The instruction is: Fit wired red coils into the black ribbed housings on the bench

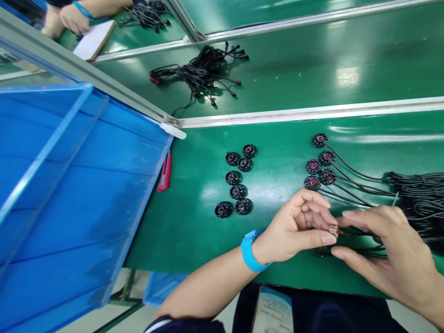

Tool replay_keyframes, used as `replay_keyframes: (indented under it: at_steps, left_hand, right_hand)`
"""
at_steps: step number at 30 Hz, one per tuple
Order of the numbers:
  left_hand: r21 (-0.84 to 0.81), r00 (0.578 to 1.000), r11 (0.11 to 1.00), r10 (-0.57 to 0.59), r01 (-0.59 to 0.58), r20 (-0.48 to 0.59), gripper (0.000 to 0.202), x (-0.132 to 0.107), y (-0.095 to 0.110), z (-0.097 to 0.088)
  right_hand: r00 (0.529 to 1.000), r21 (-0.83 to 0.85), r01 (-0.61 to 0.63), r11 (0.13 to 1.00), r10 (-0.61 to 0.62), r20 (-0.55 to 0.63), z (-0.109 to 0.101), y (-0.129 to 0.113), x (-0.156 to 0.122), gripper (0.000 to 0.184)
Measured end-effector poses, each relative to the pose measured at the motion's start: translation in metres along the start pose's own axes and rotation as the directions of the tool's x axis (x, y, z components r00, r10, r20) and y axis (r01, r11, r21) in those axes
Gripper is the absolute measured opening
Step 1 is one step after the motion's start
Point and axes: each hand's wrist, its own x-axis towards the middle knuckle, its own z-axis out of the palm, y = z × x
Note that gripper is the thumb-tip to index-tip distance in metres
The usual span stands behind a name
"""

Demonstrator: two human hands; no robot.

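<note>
Green matting [194, 222] covers the bench in the head view, and both hands meet just above its near edge. The left hand [294, 226], with a blue wristband [250, 252], pinches a small copper-coloured part [333, 230] between thumb and forefinger, the other fingers curled in behind. The right hand [391, 259] faces it, thumb and forefinger closed loosely about a black lead [362, 234] that runs from the part back into its palm.

Just beyond the knuckles lie five discs with red centres [319, 166], each wired into a cable bundle [419, 194] at the right edge. Seven bare black discs [236, 180] sit in a loose cluster to the left, well apart from the hands. A blue crate [69, 185] fills the left side, with a red coiled item [165, 171] beside it. Past the rail [277, 113] lies another cable heap [201, 69]. Another person's hand [72, 18] rests by a notepad [95, 39] at the top left.

The part is tiny and gripped only at the fingertips, so a slip could drop it among the leads below. A tug from the right hand could strain the joint, and the wrist could snag the bundle and drag the wired discs.
</note>
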Motion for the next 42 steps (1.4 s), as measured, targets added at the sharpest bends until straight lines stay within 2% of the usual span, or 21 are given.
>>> replay_keyframes:
  at_steps: [2, 5, 8, 12, 17, 20, 22, 24, 25, 26, 27, 28, 29, 30, 31, 33, 36, 39, 42]
  left_hand:
    - [0.011, 0.999, 0.999, -0.041, 0.042, -0.012, 0.037, 0.0, 0.001, 0.001]
    - [0.041, 0.995, 0.995, -0.094, 0.096, -0.037, 0.034, 0.0, 0.0, 0.002]
    - [0.049, 0.99, 0.991, -0.124, 0.128, -0.069, 0.037, 0.0, -0.001, 0.002]
    - [0.02, 0.987, 0.989, -0.142, 0.144, -0.077, 0.042, 0.0, -0.001, 0.0]
    - [-0.025, 0.989, 0.991, -0.134, 0.133, -0.062, 0.045, 0.001, -0.004, 0.001]
    - [-0.007, 0.988, 0.99, -0.142, 0.142, -0.06, 0.046, 0.0, -0.007, 0.004]
    - [0.065, 0.991, 0.99, -0.123, 0.126, -0.053, 0.046, -0.001, -0.004, 0.004]
    - [0.285, 0.996, 0.957, -0.019, 0.042, -0.082, 0.043, -0.002, 0.007, 0.001]
    - [0.468, 0.991, 0.884, 0.078, -0.016, -0.112, 0.04, -0.003, 0.015, -0.004]
    - [0.668, 0.969, 0.742, 0.203, -0.061, -0.137, 0.037, -0.003, 0.025, -0.01]
    - [0.852, 0.93, 0.521, 0.339, -0.059, -0.143, 0.034, -0.003, 0.036, -0.017]
    - [0.965, 0.881, 0.26, 0.459, -0.009, -0.116, 0.035, -0.003, 0.046, -0.026]
    - [0.996, 0.836, 0.035, 0.542, 0.08, -0.086, 0.038, -0.002, 0.054, -0.036]
    - [0.976, 0.801, -0.13, 0.596, 0.176, -0.065, 0.043, -0.001, 0.061, -0.045]
    - [0.937, 0.779, -0.235, 0.624, 0.259, -0.059, 0.047, 0.0, 0.066, -0.055]
    - [0.877, 0.79, -0.353, 0.612, 0.327, -0.048, 0.05, 0.002, 0.068, -0.07]
    - [0.846, 0.846, -0.444, 0.533, 0.295, -0.016, 0.052, 0.0, 0.065, -0.081]
    - [0.855, 0.883, -0.474, 0.468, 0.209, 0.043, 0.053, -0.008, 0.063, -0.083]
    - [0.886, 0.899, -0.444, 0.431, 0.134, 0.08, 0.05, -0.015, 0.065, -0.081]
  right_hand:
    - [1.0, -0.021, 0.01, 1.0, -0.01, -0.018, 0.0, 0.0, 0.002, 0.037]
    - [0.995, -0.074, 0.084, 0.994, -0.087, -0.046, -0.004, -0.003, 0.008, 0.035]
    - [0.988, -0.055, 0.132, 0.99, -0.136, -0.071, -0.007, -0.006, 0.014, 0.045]
    - [0.987, -0.033, 0.134, 0.99, -0.136, -0.087, -0.011, -0.006, 0.012, 0.055]
    - [0.983, -0.054, 0.18, 0.982, -0.181, -0.018, -0.014, 0.001, 0.001, 0.037]
    - [0.978, -0.092, 0.206, 0.974, -0.209, -0.023, -0.011, 0.003, 0.001, 0.029]
    - [0.977, -0.098, 0.203, 0.974, -0.208, -0.046, -0.009, 0.002, 0.003, 0.024]
    - [0.983, -0.066, 0.166, 0.984, -0.17, -0.067, -0.009, 0.001, 0.005, 0.02]
    - [0.988, -0.025, 0.131, 0.991, -0.133, -0.074, -0.009, 0.001, 0.005, 0.02]
    - [0.994, 0.035, 0.085, 0.996, -0.082, -0.078, -0.01, 0.002, 0.004, 0.02]
    - [0.997, 0.116, 0.032, 0.993, -0.023, -0.08, -0.011, 0.004, 0.004, 0.02]
    - [0.994, 0.231, -0.023, 0.973, 0.046, -0.095, -0.013, 0.007, 0.003, 0.019]
    - [0.986, 0.361, -0.072, 0.93, 0.12, -0.113, -0.014, 0.011, 0.002, 0.016]
    - [0.973, 0.481, -0.104, 0.87, 0.188, -0.131, -0.015, 0.015, 0.002, 0.012]
    - [0.958, 0.576, -0.12, 0.808, 0.246, -0.146, -0.016, 0.019, 0.002, 0.008]
    - [0.934, 0.676, -0.128, 0.725, 0.317, -0.164, -0.019, 0.028, 0.006, 0.011]
    - [0.924, 0.702, -0.129, 0.701, 0.342, -0.172, -0.023, 0.036, 0.014, 0.018]
    - [0.915, 0.733, -0.134, 0.666, 0.368, -0.167, -0.025, 0.039, 0.021, 0.022]
    - [0.907, 0.742, -0.143, 0.655, 0.388, -0.167, -0.027, 0.043, 0.024, 0.031]
